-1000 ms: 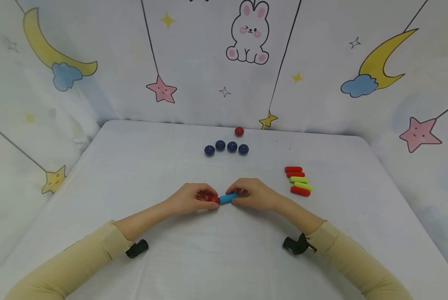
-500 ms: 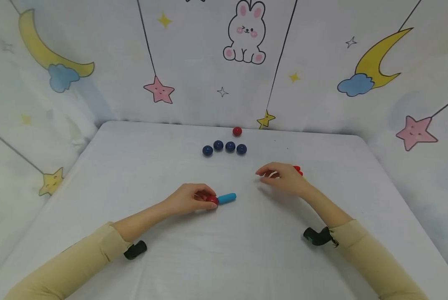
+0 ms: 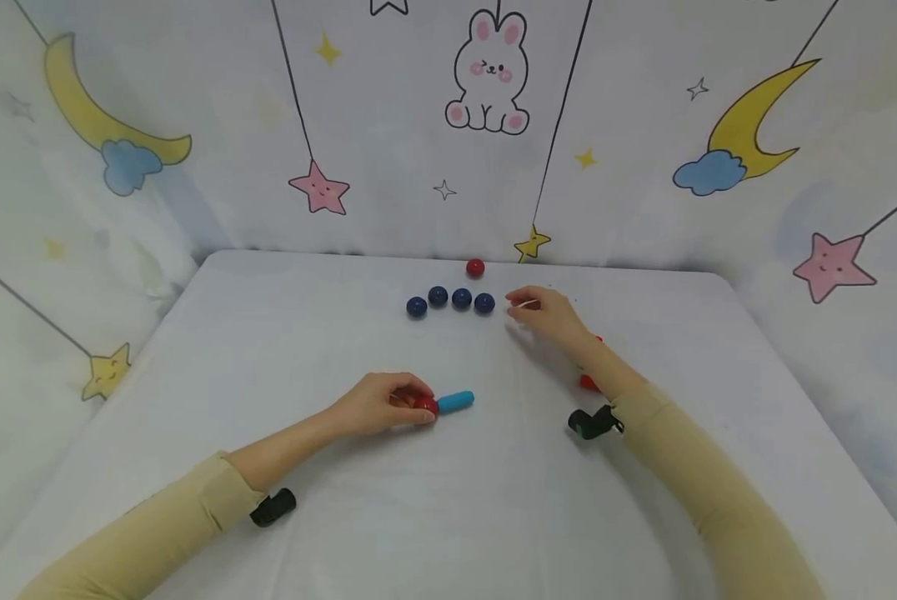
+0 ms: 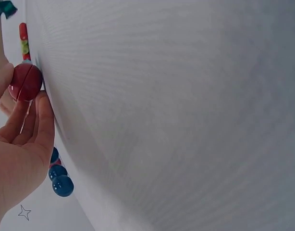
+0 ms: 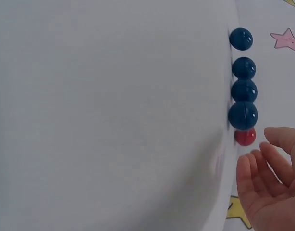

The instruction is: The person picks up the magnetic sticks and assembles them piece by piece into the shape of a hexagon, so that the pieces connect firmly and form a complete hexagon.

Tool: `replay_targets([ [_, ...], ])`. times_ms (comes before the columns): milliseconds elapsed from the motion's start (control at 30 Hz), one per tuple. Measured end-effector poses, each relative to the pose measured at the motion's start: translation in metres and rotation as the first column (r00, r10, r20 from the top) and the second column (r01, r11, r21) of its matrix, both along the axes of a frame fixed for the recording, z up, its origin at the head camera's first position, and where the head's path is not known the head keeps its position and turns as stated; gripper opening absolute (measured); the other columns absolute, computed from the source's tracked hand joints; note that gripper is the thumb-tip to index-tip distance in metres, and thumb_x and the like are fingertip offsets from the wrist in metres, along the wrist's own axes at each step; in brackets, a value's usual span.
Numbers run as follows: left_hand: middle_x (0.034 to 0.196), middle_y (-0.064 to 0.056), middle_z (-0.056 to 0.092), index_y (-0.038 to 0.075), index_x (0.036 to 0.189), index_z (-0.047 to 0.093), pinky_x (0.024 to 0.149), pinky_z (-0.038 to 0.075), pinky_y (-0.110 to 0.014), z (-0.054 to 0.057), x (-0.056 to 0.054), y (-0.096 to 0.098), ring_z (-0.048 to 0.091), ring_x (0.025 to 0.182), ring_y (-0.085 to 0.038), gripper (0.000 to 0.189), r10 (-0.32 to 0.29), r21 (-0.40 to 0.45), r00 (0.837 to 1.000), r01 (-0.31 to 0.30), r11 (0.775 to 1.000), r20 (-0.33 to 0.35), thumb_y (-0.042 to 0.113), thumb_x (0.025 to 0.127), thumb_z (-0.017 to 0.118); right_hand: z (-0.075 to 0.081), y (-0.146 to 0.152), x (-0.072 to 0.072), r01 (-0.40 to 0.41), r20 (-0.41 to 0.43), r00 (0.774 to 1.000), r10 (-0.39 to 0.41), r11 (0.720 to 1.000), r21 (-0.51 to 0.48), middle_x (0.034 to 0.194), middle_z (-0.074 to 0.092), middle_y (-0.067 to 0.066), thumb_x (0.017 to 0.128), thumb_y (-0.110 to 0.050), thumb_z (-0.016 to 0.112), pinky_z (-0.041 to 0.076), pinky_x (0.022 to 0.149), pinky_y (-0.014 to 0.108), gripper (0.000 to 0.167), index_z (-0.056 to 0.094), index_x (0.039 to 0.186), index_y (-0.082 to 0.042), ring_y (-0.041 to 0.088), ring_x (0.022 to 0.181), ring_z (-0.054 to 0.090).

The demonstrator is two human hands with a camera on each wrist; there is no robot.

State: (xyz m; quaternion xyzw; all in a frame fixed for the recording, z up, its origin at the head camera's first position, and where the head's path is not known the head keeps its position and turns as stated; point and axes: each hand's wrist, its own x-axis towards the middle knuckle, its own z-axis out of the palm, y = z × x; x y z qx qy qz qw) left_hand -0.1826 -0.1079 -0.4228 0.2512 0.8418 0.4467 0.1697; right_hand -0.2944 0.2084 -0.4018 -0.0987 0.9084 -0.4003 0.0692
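Note:
My left hand (image 3: 381,406) pinches a red ball (image 3: 426,407) between thumb and fingers, low over the white table. A light blue rod (image 3: 456,402) lies against the ball's right side, its far end untouched. In the left wrist view the pinched ball (image 4: 26,82) shows a seam line. My right hand (image 3: 546,315) holds nothing; its fingers are apart and slightly bent, just right of a row of dark blue balls (image 3: 483,303). The right wrist view shows the fingers near the closest dark blue ball (image 5: 243,115), not touching it.
Another red ball (image 3: 475,267) sits behind the blue row, near the table's back edge. Red rods (image 3: 589,382) show beside my right forearm, which hides most of that pile. A patterned cloth (image 3: 388,108) hangs behind the table (image 3: 283,317).
My right hand has let go of the light blue rod, moved right, then forward to beside the dark blue balls. The left hand keeps its hold on the red ball.

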Motion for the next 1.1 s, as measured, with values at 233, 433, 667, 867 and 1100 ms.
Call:
replay_targets([
  [233, 0.095, 0.006, 0.065, 0.015, 0.113, 0.068, 0.079, 0.052, -0.025, 0.001, 0.0, 0.0, 0.06, 0.088, -0.013, 0.032, -0.002, 0.005, 1.0, 0.001, 1.0, 0.02, 0.029, 0.086, 0.076, -0.003, -0.018, -0.048, 0.087, 0.018, 0.996, -0.086, 0.994, -0.059, 0.129, 0.058, 0.012, 0.097, -0.026, 0.063, 0.047, 0.095, 0.039, 0.041, 0.057, 0.133, -0.008, 0.027, 0.118, 0.054],
  [433, 0.093, 0.006, 0.065, 0.015, 0.113, 0.068, 0.077, 0.052, -0.025, 0.0, 0.001, -0.001, 0.059, 0.087, -0.013, 0.032, 0.005, 0.0, 1.0, -0.005, 1.0, 0.026, 0.031, 0.086, 0.076, -0.009, -0.032, -0.075, 0.081, 0.028, 0.997, -0.078, 0.993, -0.085, 0.132, 0.055, 0.014, 0.094, -0.022, 0.066, 0.048, 0.095, 0.037, 0.045, 0.054, 0.135, -0.006, 0.029, 0.121, 0.052],
  [667, 0.094, 0.006, 0.065, 0.015, 0.112, 0.069, 0.078, 0.052, -0.025, 0.0, 0.003, -0.002, 0.06, 0.087, -0.013, 0.031, 0.008, 0.012, 1.0, -0.008, 1.0, 0.02, 0.03, 0.086, 0.076, -0.014, -0.044, -0.092, 0.085, 0.035, 0.996, -0.083, 0.994, -0.071, 0.136, 0.052, 0.014, 0.092, -0.022, 0.069, 0.042, 0.102, 0.041, 0.052, 0.05, 0.137, -0.005, 0.029, 0.125, 0.048],
  [867, 0.093, 0.007, 0.065, 0.016, 0.112, 0.069, 0.078, 0.052, -0.024, -0.001, 0.003, -0.001, 0.06, 0.087, -0.012, 0.031, 0.011, 0.013, 1.0, -0.012, 1.0, 0.023, 0.032, 0.085, 0.076, -0.02, -0.05, -0.098, 0.081, 0.013, 0.997, -0.081, 0.995, -0.052, 0.133, 0.054, 0.016, 0.091, -0.021, 0.07, 0.04, 0.103, 0.043, 0.052, 0.05, 0.137, -0.003, 0.031, 0.124, 0.049],
  [1100, 0.094, 0.007, 0.065, 0.016, 0.112, 0.069, 0.079, 0.052, -0.024, -0.001, 0.002, -0.002, 0.06, 0.088, -0.012, 0.031, 0.013, 0.015, 1.0, -0.013, 1.0, 0.021, 0.031, 0.086, 0.076, -0.024, -0.05, -0.102, 0.094, -0.015, 0.995, -0.094, 0.995, -0.01, 0.126, 0.059, 0.014, 0.091, -0.024, 0.07, 0.041, 0.101, 0.042, 0.048, 0.055, 0.133, -0.004, 0.029, 0.118, 0.052],
])
